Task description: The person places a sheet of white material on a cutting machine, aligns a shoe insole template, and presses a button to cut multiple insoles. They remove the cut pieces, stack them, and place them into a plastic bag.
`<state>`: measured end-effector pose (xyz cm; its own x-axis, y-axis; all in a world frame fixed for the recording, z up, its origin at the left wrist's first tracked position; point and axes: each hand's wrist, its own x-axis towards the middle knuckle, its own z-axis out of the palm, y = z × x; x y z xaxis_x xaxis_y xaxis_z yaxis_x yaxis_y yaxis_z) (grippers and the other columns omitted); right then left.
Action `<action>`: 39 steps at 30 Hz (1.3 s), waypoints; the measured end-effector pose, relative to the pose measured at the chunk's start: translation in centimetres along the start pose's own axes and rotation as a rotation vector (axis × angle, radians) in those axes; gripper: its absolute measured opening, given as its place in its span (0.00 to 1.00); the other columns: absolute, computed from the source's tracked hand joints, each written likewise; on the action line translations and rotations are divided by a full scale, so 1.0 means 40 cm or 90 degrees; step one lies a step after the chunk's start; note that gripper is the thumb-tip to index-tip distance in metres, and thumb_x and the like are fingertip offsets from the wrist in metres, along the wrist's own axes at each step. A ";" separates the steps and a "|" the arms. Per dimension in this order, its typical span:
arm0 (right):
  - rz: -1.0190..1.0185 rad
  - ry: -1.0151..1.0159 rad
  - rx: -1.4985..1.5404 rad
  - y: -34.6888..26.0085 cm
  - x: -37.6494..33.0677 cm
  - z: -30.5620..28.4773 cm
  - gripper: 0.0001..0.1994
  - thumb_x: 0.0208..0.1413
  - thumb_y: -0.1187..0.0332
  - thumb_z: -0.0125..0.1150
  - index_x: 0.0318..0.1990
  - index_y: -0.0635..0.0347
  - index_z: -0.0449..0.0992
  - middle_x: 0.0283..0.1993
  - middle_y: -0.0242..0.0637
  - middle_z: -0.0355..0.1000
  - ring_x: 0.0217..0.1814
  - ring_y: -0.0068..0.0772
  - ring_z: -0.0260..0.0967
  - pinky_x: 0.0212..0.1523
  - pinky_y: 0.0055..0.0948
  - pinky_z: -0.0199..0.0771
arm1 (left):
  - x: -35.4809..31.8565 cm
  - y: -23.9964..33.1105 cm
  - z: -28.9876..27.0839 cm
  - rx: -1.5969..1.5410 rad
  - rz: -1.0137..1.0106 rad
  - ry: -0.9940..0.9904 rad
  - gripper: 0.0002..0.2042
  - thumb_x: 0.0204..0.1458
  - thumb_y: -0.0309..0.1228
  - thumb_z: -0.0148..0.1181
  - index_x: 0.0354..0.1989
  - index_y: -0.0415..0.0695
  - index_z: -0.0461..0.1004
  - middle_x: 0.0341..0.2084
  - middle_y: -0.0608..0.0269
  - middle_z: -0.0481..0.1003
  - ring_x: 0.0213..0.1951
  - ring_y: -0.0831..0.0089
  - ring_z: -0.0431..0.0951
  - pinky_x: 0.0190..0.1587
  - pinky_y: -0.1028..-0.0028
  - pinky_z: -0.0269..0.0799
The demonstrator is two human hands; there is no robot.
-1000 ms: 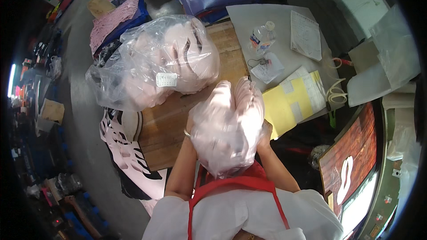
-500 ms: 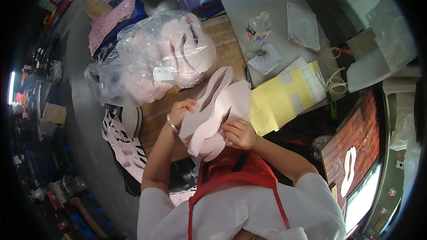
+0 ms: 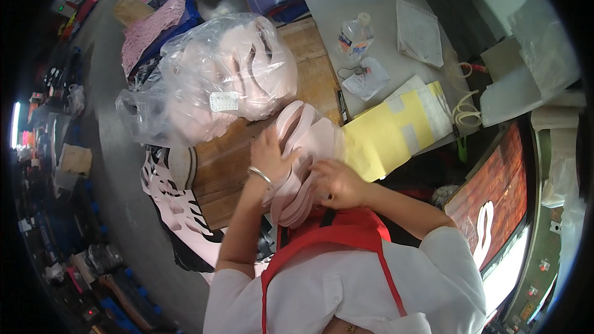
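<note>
A stack of pale pink cut-out sheets (image 3: 303, 154), each with long curved slots, rests on the wooden table (image 3: 216, 167) in front of me. My left hand (image 3: 272, 154), a bangle on its wrist, presses on the stack's left side. My right hand (image 3: 337, 182) grips the stack's near right edge. Behind the stack lies a clear plastic bag (image 3: 216, 86) full of the same pink pieces, with a small white label on it.
A yellow folder with papers (image 3: 396, 127) lies right of the stack. A water bottle (image 3: 354, 36), a small bag with keys (image 3: 365, 80) and a folded paper (image 3: 421, 31) sit on a grey sheet at the back. Pink cut scrap (image 3: 167, 204) hangs off the table's left edge.
The pink stack has come down from in front of my chest onto the table, and both hands have moved forward with it. The plastic wrap seen around it earlier is gone.
</note>
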<state>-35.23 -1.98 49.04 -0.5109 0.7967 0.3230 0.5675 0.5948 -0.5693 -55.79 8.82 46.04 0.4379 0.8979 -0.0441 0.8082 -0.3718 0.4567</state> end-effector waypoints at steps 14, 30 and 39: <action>0.608 -0.160 0.379 0.416 0.187 -0.025 0.13 0.39 0.61 0.64 0.24 0.64 0.78 0.16 0.33 0.67 0.15 0.24 0.61 0.16 0.26 0.61 | -0.048 0.102 0.061 0.099 -0.069 -0.012 0.45 0.44 0.57 0.59 0.67 0.42 0.51 0.61 0.39 0.51 0.61 0.42 0.52 0.64 0.49 0.42; 0.402 0.101 -0.305 0.239 0.136 -0.095 0.07 0.49 0.70 0.55 0.28 0.63 0.76 0.26 0.48 0.74 0.28 0.47 0.75 0.32 0.42 0.76 | -0.054 0.106 0.057 0.139 -0.041 0.026 0.43 0.45 0.59 0.56 0.66 0.46 0.54 0.59 0.42 0.54 0.58 0.45 0.55 0.62 0.51 0.46; 0.711 0.229 0.861 0.190 0.129 -0.148 0.11 0.48 0.67 0.61 0.37 0.65 0.73 0.29 0.38 0.74 0.28 0.34 0.72 0.31 0.34 0.73 | -0.054 0.102 0.050 0.118 -0.035 0.004 0.42 0.45 0.57 0.57 0.66 0.46 0.53 0.60 0.43 0.53 0.61 0.48 0.53 0.64 0.52 0.42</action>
<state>-29.74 7.31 50.87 -0.0370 0.8113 -0.5835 -0.4531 -0.5341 -0.7138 -52.65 4.91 46.20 0.3894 0.9192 -0.0583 0.8897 -0.3591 0.2818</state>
